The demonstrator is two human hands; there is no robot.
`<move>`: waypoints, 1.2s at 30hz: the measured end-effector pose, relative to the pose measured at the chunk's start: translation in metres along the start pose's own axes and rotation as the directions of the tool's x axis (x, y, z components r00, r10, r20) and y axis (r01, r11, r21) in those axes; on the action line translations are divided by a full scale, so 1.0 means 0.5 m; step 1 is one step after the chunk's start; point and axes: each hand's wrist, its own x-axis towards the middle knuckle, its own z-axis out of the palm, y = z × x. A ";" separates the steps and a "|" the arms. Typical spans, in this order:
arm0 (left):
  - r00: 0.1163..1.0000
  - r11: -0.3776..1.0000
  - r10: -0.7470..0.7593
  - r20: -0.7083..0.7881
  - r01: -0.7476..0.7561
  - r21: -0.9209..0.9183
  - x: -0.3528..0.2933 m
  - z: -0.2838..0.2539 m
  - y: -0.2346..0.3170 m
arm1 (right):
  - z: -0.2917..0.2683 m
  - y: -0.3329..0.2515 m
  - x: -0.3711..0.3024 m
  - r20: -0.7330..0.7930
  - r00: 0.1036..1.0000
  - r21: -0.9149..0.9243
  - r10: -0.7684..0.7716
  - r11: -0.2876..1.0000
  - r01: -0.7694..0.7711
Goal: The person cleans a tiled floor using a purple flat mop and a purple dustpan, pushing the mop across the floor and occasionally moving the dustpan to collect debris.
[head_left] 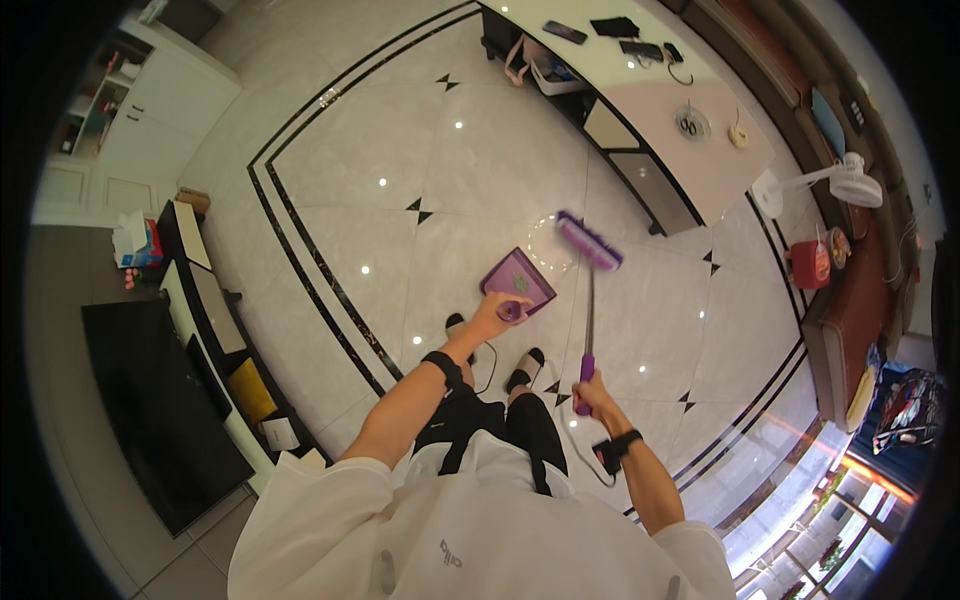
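Observation:
My left hand (490,317) is closed round the top of a purple dustpan's handle, in front of my body. The dustpan (532,272) rests on the tiled floor, with a small greenish heap (521,283) in its pan. My right hand (593,394) grips the purple handle of a broom (591,244), whose thin grey shaft runs away from me. The purple broom head, slightly blurred, is just beyond and to the right of the dustpan, apart from it. The bristles' contact with the floor cannot be made out.
A low coffee table (680,135) with a phone, a glass dish and small items stands at the far right. Beyond it runs a brown sofa (835,345). A white fan (850,185) is at right. On the left are a TV cabinet (205,290) and a black television (150,400).

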 end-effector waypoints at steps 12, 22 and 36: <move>0.993 0.996 -0.057 -0.107 0.064 0.063 -0.021 -0.183 0.016 | 0.012 -0.398 -0.307 0.413 0.793 -0.089 0.447 0.887 -0.454; 0.559 0.933 -0.349 -0.752 0.278 -0.226 -0.053 -0.360 0.007 | 0.140 -0.779 -0.184 0.391 0.890 -0.580 0.234 0.814 0.041; 0.461 0.919 -0.389 -0.798 0.248 -0.305 -0.061 -0.346 -0.046 | 0.429 -0.763 0.456 0.493 0.868 -0.740 -0.058 0.497 0.453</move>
